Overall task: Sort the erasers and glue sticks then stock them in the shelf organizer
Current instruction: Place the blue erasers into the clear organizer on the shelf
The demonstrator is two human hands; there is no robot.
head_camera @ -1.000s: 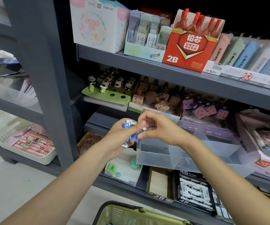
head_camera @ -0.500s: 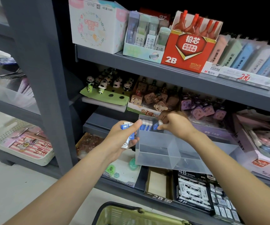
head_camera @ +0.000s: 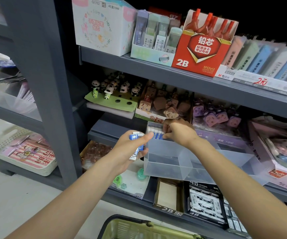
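Observation:
A clear plastic shelf organizer [head_camera: 173, 163] with dividers sits on the middle shelf. A row of blue-and-white erasers [head_camera: 154, 132] stands in its back left compartment. My right hand [head_camera: 179, 131] reaches over the bin's back edge, fingertips curled on that row; whether it pinches one eraser is hidden. My left hand [head_camera: 130, 150] hovers just left of the organizer and grips a small stack of blue-and-white erasers [head_camera: 135, 144]. No glue sticks can be told apart here.
A green shopping basket [head_camera: 139, 228] is below at the frame's bottom. Panda figures [head_camera: 111, 88], brown and purple novelty erasers sit behind the organizer. Boxes of 2B and 4B items [head_camera: 203, 202] line the lower shelf. A grey upright post [head_camera: 44, 83] stands at left.
My right hand left my left hand, moved right and back to the organizer's rear left compartment, and now sits on the eraser row. My left hand stayed put with its stack.

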